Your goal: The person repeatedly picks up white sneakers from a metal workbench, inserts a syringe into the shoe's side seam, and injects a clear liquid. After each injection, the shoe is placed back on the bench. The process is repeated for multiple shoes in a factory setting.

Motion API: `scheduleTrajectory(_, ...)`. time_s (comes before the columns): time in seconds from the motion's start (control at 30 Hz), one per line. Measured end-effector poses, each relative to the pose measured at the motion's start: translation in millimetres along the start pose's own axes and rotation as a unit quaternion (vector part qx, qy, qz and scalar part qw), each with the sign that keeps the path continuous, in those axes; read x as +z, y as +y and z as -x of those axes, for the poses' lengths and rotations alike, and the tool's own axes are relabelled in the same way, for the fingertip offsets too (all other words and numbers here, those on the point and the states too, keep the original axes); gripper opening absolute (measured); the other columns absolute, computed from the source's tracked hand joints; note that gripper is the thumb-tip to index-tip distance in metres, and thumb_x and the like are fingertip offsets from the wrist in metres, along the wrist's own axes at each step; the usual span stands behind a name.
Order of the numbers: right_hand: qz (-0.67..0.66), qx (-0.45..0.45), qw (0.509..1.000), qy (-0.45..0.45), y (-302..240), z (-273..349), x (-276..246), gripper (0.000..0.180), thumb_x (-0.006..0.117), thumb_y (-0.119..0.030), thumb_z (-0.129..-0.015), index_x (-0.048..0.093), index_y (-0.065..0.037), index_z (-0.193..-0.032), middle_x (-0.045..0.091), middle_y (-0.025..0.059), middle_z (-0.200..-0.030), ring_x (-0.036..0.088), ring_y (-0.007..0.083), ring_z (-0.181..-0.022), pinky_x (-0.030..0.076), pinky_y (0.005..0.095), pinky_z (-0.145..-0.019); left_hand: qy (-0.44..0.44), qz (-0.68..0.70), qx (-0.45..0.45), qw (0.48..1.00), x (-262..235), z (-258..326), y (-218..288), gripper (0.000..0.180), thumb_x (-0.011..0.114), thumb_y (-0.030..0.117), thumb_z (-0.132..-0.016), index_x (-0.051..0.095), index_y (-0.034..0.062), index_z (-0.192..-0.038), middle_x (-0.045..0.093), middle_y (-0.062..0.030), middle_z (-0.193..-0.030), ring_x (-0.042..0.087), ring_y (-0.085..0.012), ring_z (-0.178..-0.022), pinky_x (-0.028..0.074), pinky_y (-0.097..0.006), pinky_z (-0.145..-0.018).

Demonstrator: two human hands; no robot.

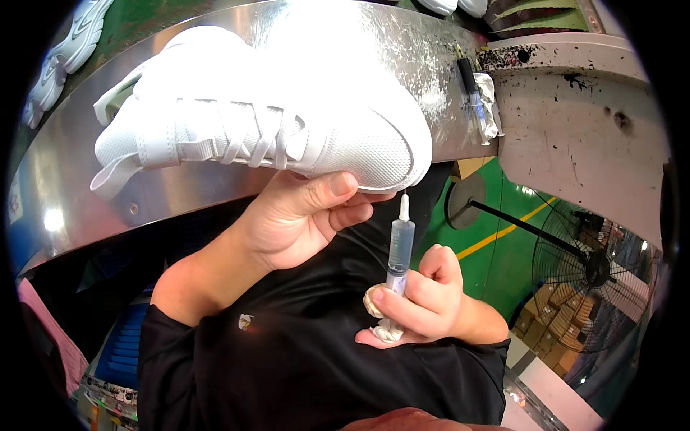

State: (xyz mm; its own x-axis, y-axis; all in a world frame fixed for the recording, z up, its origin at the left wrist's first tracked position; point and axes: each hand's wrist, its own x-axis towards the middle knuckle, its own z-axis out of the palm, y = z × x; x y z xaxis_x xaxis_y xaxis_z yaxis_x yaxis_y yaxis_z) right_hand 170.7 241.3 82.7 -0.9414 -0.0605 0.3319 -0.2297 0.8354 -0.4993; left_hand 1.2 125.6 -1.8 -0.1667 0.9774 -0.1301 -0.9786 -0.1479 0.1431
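In left grip (pixel 295 223), white shoe (pixel 266 108) held near toe (pixel 388 147); right grip (pixel 431 298) clasping syringe (pixel 401 246)

The shoe (pixel 266 118) is white, its toe (pixel 363 154) mesh-patterned; the syringe (pixel 402 243) is translucent grey-blue. Black flecks (pixel 573 80) mark the pale panel (pixel 560 129) at far right; a yellow stripe (pixel 496 238) crosses the green floor (pixel 503 192). The near shirt (pixel 302 366) is black; the left cloth (pixel 52 329) seems pink, though dim.

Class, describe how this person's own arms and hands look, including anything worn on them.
The left hand and right hand wear no gloves, and no watch or bracelet shows at either wrist. A loose, plain black left sleeve and matching right sleeve leave the forearms bare.
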Motion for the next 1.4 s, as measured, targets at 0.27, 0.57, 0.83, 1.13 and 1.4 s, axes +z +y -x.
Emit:
scheduleTrajectory(0.27,0.013,-0.070,0.992,0.100,11,16,-11,0.028,0.071,-0.037,-0.076,0.063,-0.015,-0.091,0.048,-0.0025,-0.071,0.032,0.0131,-0.052,0.026,0.0278,-0.050,0.058,0.043,-0.038,0.997,-14,7,-5,0.044,0.058,0.011,-0.086,0.047,0.0005,-0.128,0.055,-0.0164,-0.123,0.052,-0.0369,-0.116,0.049,-0.041,-0.091)
scheduleTrajectory(0.57,-0.011,0.032,0.984,0.174,108,-4,32,0.062,0.081,-0.046,-0.050,0.057,-0.016,-0.098,0.047,0.0025,-0.081,0.040,0.0243,-0.074,0.036,0.0342,-0.066,0.189,-0.223,0.148,0.945,-114,215,77,0.054,0.045,0.026,-0.090,0.036,-0.0023,-0.136,0.048,-0.0187,-0.131,0.050,-0.0305,-0.118,0.039,-0.041,-0.103)
scheduleTrajectory(0.83,-0.002,0.066,0.972,0.226,138,-17,43,0.067,0.083,-0.046,-0.044,0.058,-0.016,-0.099,0.049,0.0031,-0.089,0.040,0.0256,-0.086,0.039,0.0359,-0.073,0.388,-0.295,0.152,0.860,-78,116,146,0.056,0.045,0.031,-0.093,0.035,-0.0021,-0.136,0.050,-0.0178,-0.129,0.051,-0.0297,-0.117,0.039,-0.041,-0.103)
scheduleTrajectory(1.13,-0.009,0.068,0.983,0.173,147,-23,36,0.061,0.070,-0.056,-0.065,0.059,-0.013,-0.106,0.047,0.0052,-0.085,0.044,0.0239,-0.075,0.037,0.0358,-0.072,0.253,-0.540,0.112,0.795,-12,-160,211,0.023,0.052,0.019,-0.092,0.059,0.0004,-0.102,0.062,-0.0084,-0.094,0.060,-0.0178,-0.083,0.049,-0.031,-0.074)
scheduleTrajectory(1.4,0.058,0.090,0.986,0.128,126,-55,48,0.062,0.077,-0.049,-0.058,0.060,-0.014,-0.105,0.049,0.0052,-0.089,0.046,0.0255,-0.076,0.039,0.0369,-0.070,0.209,-0.495,0.093,0.838,-25,-199,202,0.042,0.062,0.027,-0.088,0.053,-0.0036,-0.114,0.063,-0.0118,-0.106,0.062,-0.0187,-0.093,0.050,-0.029,-0.080)
